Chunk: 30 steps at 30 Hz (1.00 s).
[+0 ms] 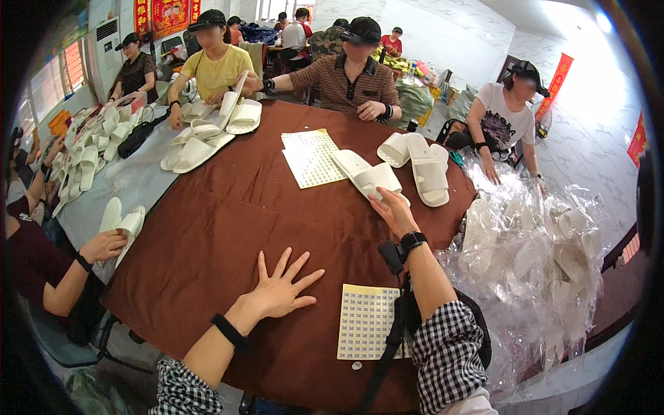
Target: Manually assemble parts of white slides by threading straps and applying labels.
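My left hand lies flat on the brown cloth of the table, fingers spread and holding nothing. Farther right, my right hand reaches to a white slipper, its fingers extended and touching the wide strap near the toe end. Just beyond are two more white slippers, one lying lengthwise and another partly behind it. To the left of these, sheets of small stickers overlap on the cloth. Another sticker sheet lies close to me, partly covered by a black strap and my right forearm.
Clear plastic bags with slippers crowd the table's right side. White slippers are piled at the far left corner, beside a person in yellow. More slippers cover a side table. Other people sit around, one at left holding a slipper.
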Each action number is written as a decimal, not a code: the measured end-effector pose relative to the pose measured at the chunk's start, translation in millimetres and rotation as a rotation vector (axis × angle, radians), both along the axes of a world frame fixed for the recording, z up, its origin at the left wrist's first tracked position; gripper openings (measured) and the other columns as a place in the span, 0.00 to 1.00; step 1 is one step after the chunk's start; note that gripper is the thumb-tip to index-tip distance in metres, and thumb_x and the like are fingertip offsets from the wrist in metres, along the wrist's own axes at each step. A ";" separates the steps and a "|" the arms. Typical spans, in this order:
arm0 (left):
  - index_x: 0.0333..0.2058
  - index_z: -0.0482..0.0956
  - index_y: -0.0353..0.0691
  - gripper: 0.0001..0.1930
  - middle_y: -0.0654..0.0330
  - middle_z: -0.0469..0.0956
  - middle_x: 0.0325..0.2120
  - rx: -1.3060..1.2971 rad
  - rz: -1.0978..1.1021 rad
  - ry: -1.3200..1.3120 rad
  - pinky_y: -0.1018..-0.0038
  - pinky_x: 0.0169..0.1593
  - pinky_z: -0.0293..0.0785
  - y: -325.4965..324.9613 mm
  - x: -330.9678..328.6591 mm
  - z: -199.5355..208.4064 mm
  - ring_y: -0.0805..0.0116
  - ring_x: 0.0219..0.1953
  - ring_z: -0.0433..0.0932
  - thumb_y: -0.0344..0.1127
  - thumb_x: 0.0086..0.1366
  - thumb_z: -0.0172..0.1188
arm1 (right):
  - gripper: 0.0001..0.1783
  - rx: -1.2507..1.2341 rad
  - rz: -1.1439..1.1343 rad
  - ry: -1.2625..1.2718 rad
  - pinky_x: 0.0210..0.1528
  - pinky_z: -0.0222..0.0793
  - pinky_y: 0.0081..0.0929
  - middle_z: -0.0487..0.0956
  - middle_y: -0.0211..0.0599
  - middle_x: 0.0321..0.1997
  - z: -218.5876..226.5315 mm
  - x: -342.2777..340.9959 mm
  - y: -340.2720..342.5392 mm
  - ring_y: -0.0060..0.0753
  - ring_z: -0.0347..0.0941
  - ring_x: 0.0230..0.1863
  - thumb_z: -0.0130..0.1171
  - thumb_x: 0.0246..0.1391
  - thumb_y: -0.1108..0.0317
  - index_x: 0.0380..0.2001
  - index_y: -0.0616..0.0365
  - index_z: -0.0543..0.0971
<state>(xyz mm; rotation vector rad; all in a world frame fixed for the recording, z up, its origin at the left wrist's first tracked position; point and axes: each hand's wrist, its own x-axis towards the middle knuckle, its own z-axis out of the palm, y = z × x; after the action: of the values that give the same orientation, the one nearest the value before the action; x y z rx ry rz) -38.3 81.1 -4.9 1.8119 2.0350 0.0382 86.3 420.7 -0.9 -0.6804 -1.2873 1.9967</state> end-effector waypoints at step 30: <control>0.67 0.68 0.56 0.35 0.62 0.65 0.69 0.463 -0.014 0.114 0.50 0.72 0.48 -14.2 -18.0 -34.4 0.55 0.71 0.59 0.63 0.65 0.60 | 0.13 -0.021 -0.384 -0.042 0.44 0.81 0.25 0.76 0.40 0.49 24.8 62.4 50.1 0.35 0.79 0.45 0.55 0.64 0.74 0.51 0.63 0.74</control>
<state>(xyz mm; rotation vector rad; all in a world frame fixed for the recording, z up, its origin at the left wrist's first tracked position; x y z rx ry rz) -56.3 66.9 -39.3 2.1391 2.2277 0.4444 148.7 470.8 23.9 -0.9088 -1.0655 1.6911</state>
